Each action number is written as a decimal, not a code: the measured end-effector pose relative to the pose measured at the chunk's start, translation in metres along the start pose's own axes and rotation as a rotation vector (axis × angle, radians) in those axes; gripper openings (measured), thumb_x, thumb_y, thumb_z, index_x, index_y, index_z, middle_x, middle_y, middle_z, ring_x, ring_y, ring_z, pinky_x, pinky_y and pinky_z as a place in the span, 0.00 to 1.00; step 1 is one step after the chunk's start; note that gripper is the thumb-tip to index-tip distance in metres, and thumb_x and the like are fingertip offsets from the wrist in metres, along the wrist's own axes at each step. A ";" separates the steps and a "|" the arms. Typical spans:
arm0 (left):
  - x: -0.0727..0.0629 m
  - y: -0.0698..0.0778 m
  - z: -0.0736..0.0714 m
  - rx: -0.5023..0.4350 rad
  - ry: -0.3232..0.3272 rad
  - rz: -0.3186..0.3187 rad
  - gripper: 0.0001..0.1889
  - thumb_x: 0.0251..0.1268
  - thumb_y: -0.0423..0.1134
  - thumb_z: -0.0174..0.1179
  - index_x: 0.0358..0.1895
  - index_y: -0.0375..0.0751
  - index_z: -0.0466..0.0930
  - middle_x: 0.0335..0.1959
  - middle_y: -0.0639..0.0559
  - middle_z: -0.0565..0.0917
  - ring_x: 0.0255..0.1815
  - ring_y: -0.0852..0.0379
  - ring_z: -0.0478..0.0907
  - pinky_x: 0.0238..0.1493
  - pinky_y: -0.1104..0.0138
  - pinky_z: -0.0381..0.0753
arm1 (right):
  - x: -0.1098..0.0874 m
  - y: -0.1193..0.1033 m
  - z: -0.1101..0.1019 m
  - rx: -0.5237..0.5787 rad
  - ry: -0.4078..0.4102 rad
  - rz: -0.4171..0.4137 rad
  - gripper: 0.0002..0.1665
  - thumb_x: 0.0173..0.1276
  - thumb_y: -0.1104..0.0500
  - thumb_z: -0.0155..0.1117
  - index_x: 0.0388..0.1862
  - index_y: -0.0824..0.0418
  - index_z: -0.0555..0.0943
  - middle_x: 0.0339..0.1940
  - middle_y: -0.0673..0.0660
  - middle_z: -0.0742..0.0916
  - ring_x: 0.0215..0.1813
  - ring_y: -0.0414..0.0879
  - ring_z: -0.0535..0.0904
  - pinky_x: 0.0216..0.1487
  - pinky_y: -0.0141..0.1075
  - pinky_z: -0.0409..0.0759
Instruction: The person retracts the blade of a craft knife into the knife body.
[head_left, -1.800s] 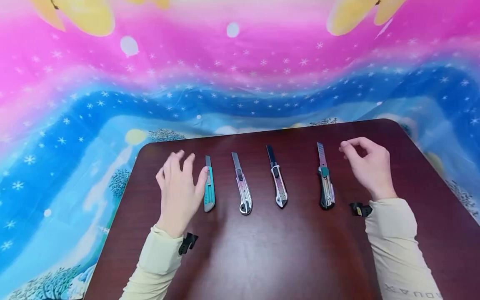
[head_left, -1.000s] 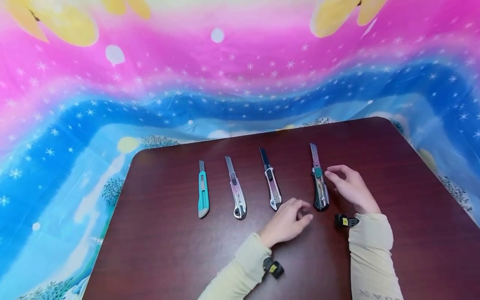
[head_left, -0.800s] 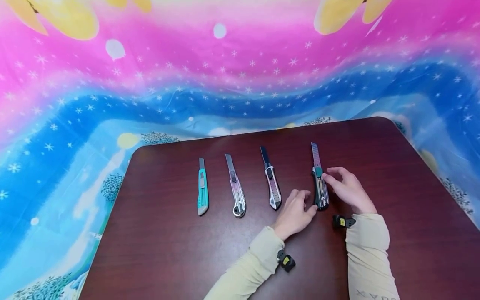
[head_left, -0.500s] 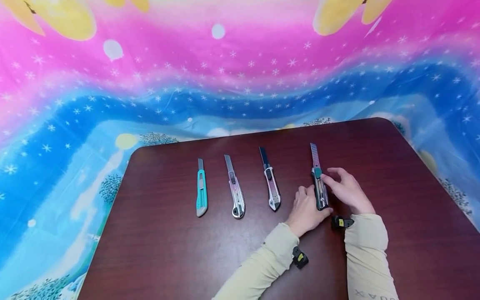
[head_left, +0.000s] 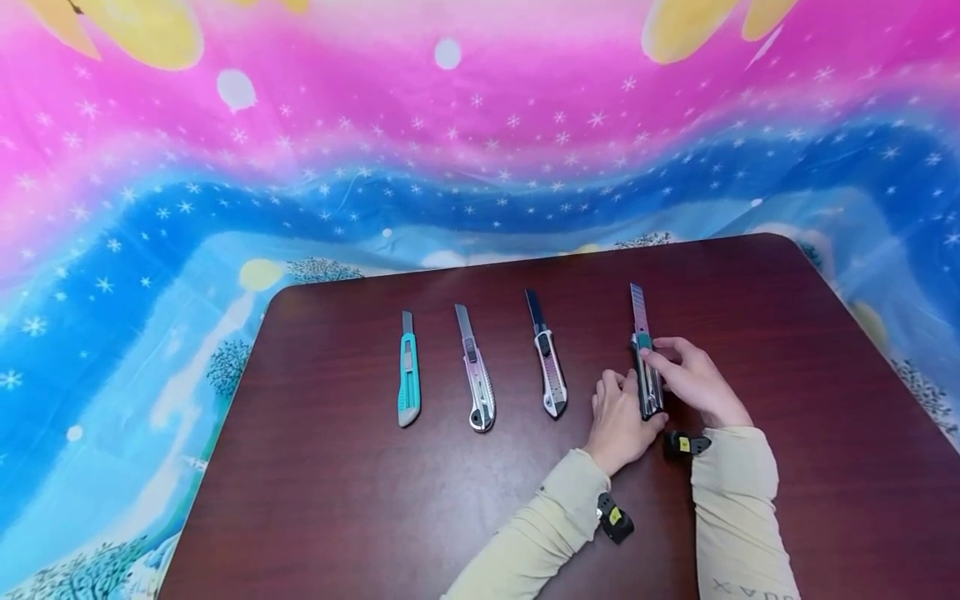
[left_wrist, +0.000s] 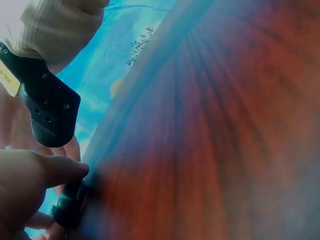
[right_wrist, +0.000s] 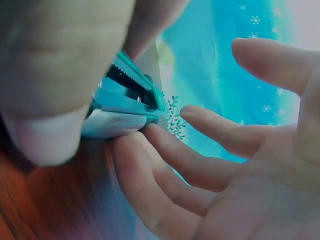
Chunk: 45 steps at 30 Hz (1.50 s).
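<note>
At the right of a row of utility knives lies one with a black handle and green slider, the black utility knife (head_left: 651,390), its segmented blade out and pointing away. My left hand (head_left: 621,417) holds its handle end, thumb at the near tip and fingers along the left side. From the right, my right hand (head_left: 697,377) has its thumb on the handle just below the slider. The right wrist view shows right fingertips (right_wrist: 131,145) at the knife's side, with the left thumb (right_wrist: 50,135) large in front. In the left wrist view the knife (left_wrist: 67,210) sits between left thumb and fingers.
To the left, apart from each other, lie a teal utility knife (head_left: 408,379), a silver utility knife (head_left: 480,379) and a silver one with a dark blade, the dark-bladed utility knife (head_left: 551,367). All have blades out. A patterned cloth (head_left: 480,158) hangs behind the table (head_left: 360,517).
My left hand has crossed from beside the teal knife to the black knife's handle end and taken hold. My right hand has come left, its thumb onto the handle near the slider.
</note>
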<state>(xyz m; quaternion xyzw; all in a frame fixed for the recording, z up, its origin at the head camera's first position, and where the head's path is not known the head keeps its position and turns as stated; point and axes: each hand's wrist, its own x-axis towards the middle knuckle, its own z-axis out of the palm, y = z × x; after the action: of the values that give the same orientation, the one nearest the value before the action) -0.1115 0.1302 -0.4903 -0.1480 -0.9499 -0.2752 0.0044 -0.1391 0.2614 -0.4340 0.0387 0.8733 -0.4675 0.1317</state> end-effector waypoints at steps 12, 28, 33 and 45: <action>-0.002 -0.015 0.002 -0.192 0.045 -0.010 0.39 0.55 0.50 0.69 0.70 0.40 0.67 0.49 0.52 0.75 0.48 0.60 0.72 0.50 0.74 0.72 | 0.007 0.001 0.008 0.097 0.006 0.009 0.41 0.76 0.42 0.46 0.73 0.71 0.56 0.63 0.74 0.73 0.54 0.55 0.78 0.47 0.34 0.83; -0.039 -0.047 -0.039 -1.147 -0.009 -0.193 0.40 0.47 0.23 0.69 0.68 0.41 0.67 0.43 0.47 0.80 0.37 0.67 0.79 0.38 0.77 0.79 | -0.002 -0.025 0.036 0.405 0.002 -0.080 0.34 0.76 0.48 0.49 0.69 0.71 0.63 0.40 0.46 0.80 0.38 0.36 0.77 0.42 0.28 0.83; -0.055 -0.062 -0.040 -1.326 -0.061 -0.123 0.40 0.49 0.18 0.65 0.69 0.37 0.63 0.48 0.45 0.76 0.40 0.63 0.79 0.38 0.74 0.82 | 0.000 -0.031 0.047 0.438 -0.083 -0.075 0.32 0.76 0.48 0.50 0.66 0.72 0.66 0.39 0.45 0.81 0.38 0.38 0.77 0.42 0.29 0.82; -0.082 -0.104 -0.062 -1.653 -0.201 -0.002 0.30 0.71 0.30 0.51 0.73 0.39 0.53 0.56 0.48 0.73 0.46 0.49 0.84 0.41 0.62 0.86 | 0.010 -0.059 0.072 0.378 -0.181 -0.134 0.24 0.76 0.49 0.52 0.56 0.70 0.74 0.36 0.51 0.84 0.37 0.43 0.81 0.41 0.35 0.85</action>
<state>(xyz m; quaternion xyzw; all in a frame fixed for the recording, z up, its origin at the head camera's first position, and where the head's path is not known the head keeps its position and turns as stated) -0.0667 -0.0088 -0.4997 -0.1265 -0.4378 -0.8695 -0.1907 -0.1460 0.1682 -0.4267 -0.0374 0.7554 -0.6321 0.1686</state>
